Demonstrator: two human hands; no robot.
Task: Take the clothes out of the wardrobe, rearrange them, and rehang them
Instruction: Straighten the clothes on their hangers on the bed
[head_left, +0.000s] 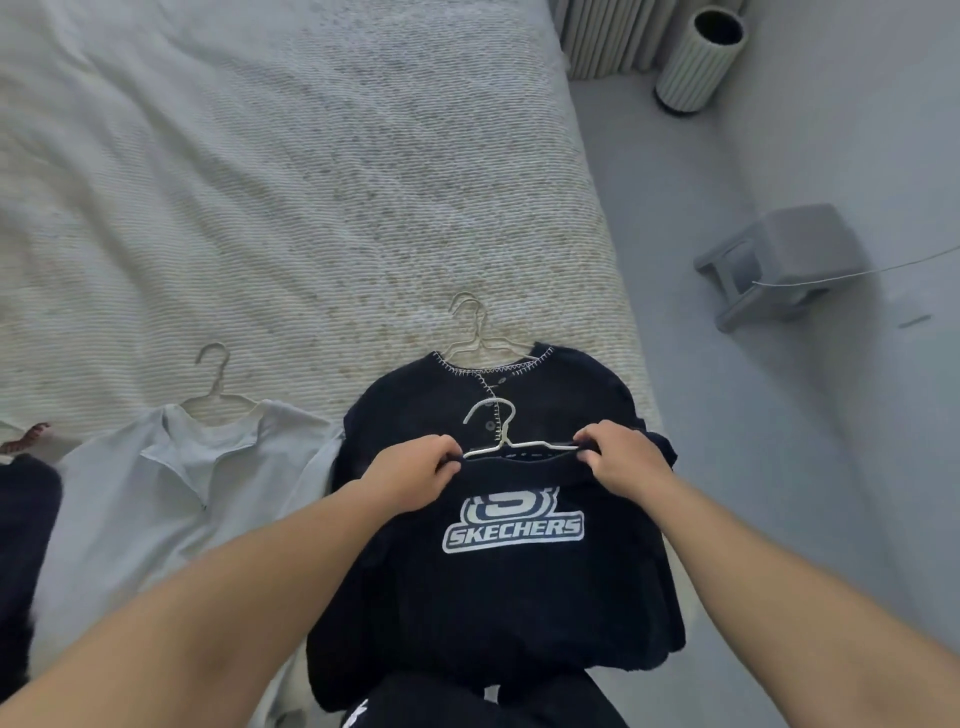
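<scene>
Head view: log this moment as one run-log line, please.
left hand: grips Skechers shirt collar | right hand: grips collar | hanger: in neck | under: dark cardigan | beside: white shirt | surface: bed

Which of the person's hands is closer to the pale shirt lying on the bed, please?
Left. The left hand grips the Skechers shirt's collar just right of the pale shirt; the right hand grips the collar's far end, farther away.

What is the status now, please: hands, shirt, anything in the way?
Left hand, right hand grip Skechers shirt collar on hanger. Shirt over buttoned dark top. Nothing blocking.
</scene>
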